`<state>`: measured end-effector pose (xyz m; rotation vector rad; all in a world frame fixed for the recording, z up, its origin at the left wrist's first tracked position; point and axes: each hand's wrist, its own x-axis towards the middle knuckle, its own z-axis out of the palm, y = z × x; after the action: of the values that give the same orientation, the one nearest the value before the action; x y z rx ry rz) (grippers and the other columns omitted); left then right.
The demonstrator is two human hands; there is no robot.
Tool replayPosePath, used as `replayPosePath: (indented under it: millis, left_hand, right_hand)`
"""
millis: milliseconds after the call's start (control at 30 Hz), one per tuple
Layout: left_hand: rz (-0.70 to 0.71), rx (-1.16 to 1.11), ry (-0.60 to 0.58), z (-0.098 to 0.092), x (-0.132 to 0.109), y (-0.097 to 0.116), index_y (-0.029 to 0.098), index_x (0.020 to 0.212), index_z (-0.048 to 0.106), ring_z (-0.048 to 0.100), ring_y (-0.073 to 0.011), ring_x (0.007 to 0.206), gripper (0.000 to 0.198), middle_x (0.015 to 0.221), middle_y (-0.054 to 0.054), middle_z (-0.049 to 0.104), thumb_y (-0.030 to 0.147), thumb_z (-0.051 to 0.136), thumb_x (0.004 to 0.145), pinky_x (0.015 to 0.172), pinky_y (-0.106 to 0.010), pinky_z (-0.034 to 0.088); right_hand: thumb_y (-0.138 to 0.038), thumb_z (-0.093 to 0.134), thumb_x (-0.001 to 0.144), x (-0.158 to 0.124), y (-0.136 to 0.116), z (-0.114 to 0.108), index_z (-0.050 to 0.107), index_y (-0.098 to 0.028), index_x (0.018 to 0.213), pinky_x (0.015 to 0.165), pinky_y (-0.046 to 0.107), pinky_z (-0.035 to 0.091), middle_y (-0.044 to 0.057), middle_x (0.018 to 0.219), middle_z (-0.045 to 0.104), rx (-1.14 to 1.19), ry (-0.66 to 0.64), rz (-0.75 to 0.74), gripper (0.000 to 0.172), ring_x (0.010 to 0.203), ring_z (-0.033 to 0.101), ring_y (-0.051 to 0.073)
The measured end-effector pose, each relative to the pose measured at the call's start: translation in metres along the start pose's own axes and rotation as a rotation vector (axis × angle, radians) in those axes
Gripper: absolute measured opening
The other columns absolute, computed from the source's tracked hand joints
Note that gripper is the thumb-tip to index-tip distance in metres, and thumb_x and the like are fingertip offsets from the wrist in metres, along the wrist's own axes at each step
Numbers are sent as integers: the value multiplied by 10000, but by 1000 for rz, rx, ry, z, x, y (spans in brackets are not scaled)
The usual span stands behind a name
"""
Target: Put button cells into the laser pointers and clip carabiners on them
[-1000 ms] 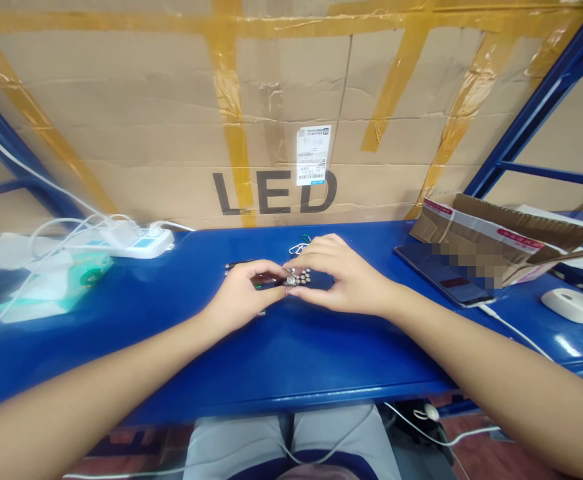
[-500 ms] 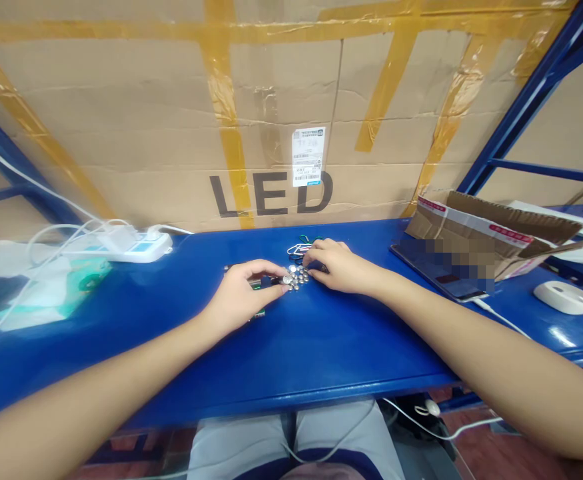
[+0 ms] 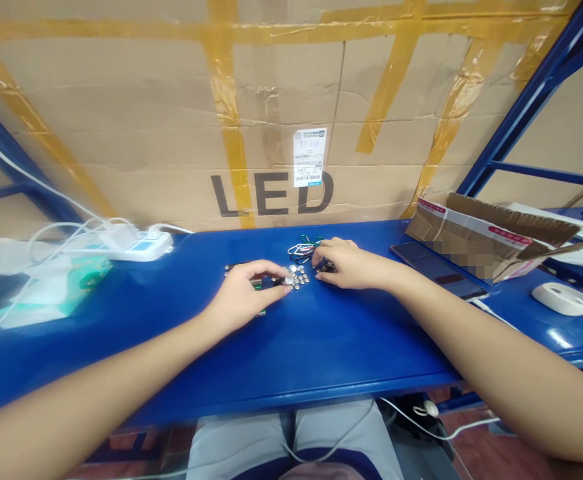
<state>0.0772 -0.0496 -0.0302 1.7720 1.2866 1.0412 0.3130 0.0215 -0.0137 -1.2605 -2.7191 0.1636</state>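
Head view: my left hand pinches a silver disc, likely for steadiness; small discs lie between hands; whether my right hand grips, I can't tell.

On the blue bench, short of the middle of its far edge: left hand with a silver disc between thumb and forefinger, a loose cluster of similar discs just beside; partly hidden by that hand, green cylinders. Right of the cluster, right hand, fingers curled over small dark pieces, grip unclear. Nearer the far edge, coloured wire loops. Towards the far left corner, a white power strip and a green-and-white packet. Towards the far right, a dark phone before an open cardboard box; nearer the right edge, a white mouse.
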Motion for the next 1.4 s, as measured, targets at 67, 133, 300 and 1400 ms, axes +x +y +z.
replayPosePath:
  millis: [67,133,300,1400]
  left_hand:
    - [-15,-5,-3,0,-1,0,199,931,742,707,-233,951,254,1005,-51,754,353,777,732,835,-351,597]
    - [-17,-7,-5,0,-2,1,197,931,740,707,-240,952,254,1007,-57,750,354,773,733,771,-332,611]
    - [-13,11,-8,0,-4,4,196,940,742,705,-246,958,246,1019,-64,749,339,760,741,737,-323,620]
    - [39,25,10,0,-2,3,188,900,753,705,-236,947,242,993,-64,762,356,779,727,922,-380,572]
  right_hand:
    - [-173,633,849,0,1,-3,685,-202,968,935,438,402,112,1104,671,-5,-24,-6,133,1100,571,313]
    - [-134,611,857,1,0,-4,696,-197,926,927,420,399,105,1079,690,-9,-38,-9,126,1075,585,295]
    - [-92,593,863,3,-1,-4,680,-179,884,905,376,398,79,1012,719,0,-54,-21,125,1012,607,251]
    - [-145,590,896,12,0,18,636,-164,890,872,348,396,66,939,713,111,92,-98,50,894,623,199]
